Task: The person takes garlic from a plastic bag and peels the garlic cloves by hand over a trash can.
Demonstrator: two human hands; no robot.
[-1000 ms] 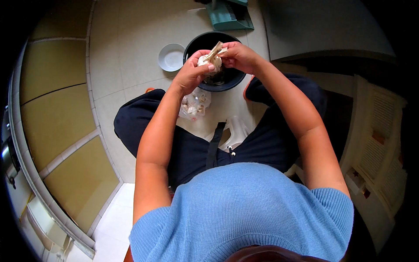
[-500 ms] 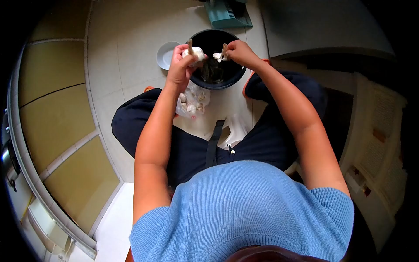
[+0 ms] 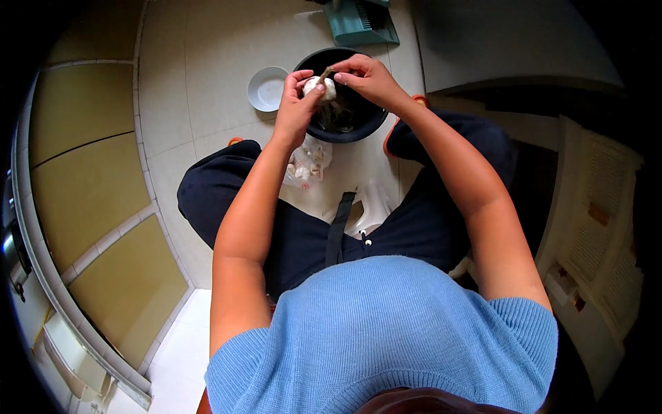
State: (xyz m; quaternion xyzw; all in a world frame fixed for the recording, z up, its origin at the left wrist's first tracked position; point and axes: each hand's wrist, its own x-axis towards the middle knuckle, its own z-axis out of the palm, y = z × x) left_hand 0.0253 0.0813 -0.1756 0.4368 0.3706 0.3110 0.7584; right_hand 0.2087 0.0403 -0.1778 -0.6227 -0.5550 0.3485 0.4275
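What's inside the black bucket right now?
Inside the black bucket, thin scraps, perhaps peelings, show toward the wearer's side. The left hand, garlic bulb and right hand cover part of the opening; deep shadow hides much else, so contents there can't be told.

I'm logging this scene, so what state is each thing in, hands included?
Garlic bulb: held, stem attached
Left hand: gripping the bulb
Right hand: at the stem's tip, contact unclear
Black bucket: upright, open, scraps inside
White bowl: upright, on the floor
Plastic bag: on the floor, bulbs inside
Dustpan: on the floor
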